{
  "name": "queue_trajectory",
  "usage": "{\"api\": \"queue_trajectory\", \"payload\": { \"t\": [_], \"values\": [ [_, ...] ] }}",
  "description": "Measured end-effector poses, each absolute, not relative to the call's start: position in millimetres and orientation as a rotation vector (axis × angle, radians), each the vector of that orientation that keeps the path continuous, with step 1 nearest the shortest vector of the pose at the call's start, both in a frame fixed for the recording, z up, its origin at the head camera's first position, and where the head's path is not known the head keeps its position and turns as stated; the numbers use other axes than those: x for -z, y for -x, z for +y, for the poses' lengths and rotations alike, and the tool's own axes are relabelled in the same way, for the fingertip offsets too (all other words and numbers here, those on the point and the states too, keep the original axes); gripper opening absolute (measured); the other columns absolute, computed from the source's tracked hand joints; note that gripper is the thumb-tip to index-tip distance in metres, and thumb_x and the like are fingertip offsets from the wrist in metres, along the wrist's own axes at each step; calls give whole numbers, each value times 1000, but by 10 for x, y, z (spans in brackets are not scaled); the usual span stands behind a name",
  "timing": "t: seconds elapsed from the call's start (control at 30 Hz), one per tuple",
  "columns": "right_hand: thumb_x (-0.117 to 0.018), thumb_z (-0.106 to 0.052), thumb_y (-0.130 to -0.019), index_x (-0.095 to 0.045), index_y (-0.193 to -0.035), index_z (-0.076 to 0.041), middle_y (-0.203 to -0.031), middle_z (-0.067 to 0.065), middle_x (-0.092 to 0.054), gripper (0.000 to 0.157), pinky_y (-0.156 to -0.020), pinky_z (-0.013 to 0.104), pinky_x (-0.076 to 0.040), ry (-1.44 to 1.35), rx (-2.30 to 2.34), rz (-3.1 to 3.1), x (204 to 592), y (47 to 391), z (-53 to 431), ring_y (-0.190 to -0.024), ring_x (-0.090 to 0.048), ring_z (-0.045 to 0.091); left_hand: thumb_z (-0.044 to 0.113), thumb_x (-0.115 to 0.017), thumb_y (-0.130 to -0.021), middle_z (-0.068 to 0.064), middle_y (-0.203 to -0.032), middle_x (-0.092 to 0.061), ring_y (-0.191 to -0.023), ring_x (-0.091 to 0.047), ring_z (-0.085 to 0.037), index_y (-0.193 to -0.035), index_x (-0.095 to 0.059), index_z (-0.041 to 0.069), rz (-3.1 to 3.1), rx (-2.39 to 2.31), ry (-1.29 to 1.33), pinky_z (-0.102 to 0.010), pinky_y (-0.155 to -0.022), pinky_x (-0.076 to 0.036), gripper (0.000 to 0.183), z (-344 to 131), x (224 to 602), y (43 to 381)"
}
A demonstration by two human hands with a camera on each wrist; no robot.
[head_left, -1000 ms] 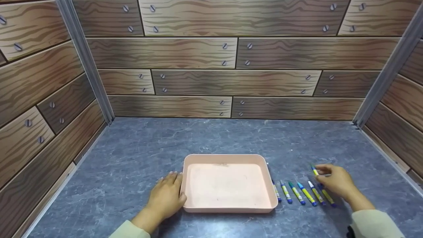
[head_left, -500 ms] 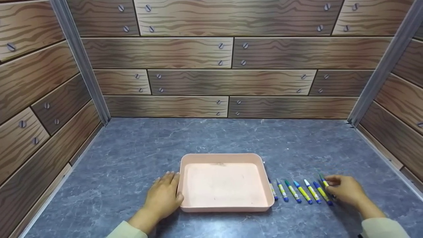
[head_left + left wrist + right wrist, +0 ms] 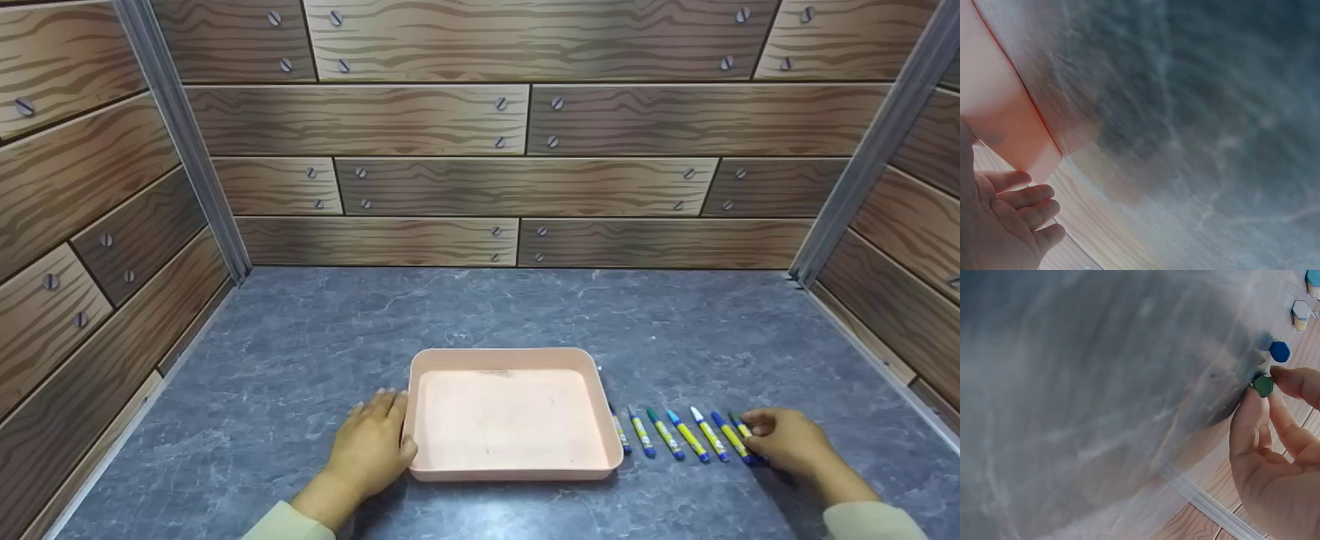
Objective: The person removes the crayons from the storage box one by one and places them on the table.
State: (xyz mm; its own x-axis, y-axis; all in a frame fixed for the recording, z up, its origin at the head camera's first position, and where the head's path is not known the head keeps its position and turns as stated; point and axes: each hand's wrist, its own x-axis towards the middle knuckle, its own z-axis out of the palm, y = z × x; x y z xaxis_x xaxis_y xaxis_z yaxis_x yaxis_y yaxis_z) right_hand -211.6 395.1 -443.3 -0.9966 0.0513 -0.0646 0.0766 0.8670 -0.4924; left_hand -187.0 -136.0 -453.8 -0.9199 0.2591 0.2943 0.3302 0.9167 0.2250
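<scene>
My right hand (image 3: 799, 446) pinches a dark green crayon (image 3: 741, 426) between thumb and fingers at the right end of a row of crayons. The right wrist view shows the crayon's green end (image 3: 1264, 386) between the fingertips, low at the table. Just left of it lies a blue crayon (image 3: 729, 435), then a white one (image 3: 709, 433) and a light blue one (image 3: 688, 435). A shallow pink tray (image 3: 517, 475) stands left of the row. Against its left wall rests my left hand (image 3: 371, 442), fingers extended and thumb near the front corner.
Further left in the row are a green crayon (image 3: 664, 433), another crayon (image 3: 641, 433) and one partly hidden by the tray's right wall (image 3: 619, 431). Wood-patterned walls (image 3: 517, 240) enclose the grey marbled table (image 3: 450, 307) at the back and sides.
My right hand has moved right and nearer to me, bringing the green crayon down beside the blue one. The left hand stays at the tray. The head view shifted slightly.
</scene>
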Motion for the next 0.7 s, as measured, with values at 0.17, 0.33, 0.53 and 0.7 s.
{"api": "queue_trajectory", "payload": {
  "t": [0.17,0.33,0.53,0.7],
  "values": [
    [-67,-10,-78,-60,-108,12,-86,14,-66,38,-69,39,-48,-96,795,2986,4432,2105,3964,-79,-61,26,23,-59,-81,-27,-130,-52,-123,-47,-41,-127,-54,-6,-2808,391,456,-58,-99,-36,55,-1345,4545,1869],
    [-66,-9,-77,-58,-109,14,-87,17,-66,41,-64,37,-51,-79,838,2972,4394,2092,3975,-77,-61,24,23,-59,-81,-26,-130,-52,-123,-47,-41,-127,-54,-6,-2802,390,453,-58,-99,-37,55,-1342,4556,1864],
    [-64,-15,-82,-54,-115,16,-95,29,-63,46,-75,53,-49,-37,775,2978,4170,2116,3975,-86,-61,41,23,-59,-81,-26,-129,-53,-123,-47,-41,-127,-54,-6,-2798,389,456,-58,-99,-37,55,-1344,4563,1872],
    [-62,-20,-87,-50,-120,17,-105,37,-58,50,-76,57,-49,24,757,3037,3886,2174,3848,-92,-57,50,24,-59,-82,-26,-129,-53,-123,-47,-41,-127,-54,-6,-2802,384,452,-58,-99,-37,55,-1366,4568,1885]
  ]
}}
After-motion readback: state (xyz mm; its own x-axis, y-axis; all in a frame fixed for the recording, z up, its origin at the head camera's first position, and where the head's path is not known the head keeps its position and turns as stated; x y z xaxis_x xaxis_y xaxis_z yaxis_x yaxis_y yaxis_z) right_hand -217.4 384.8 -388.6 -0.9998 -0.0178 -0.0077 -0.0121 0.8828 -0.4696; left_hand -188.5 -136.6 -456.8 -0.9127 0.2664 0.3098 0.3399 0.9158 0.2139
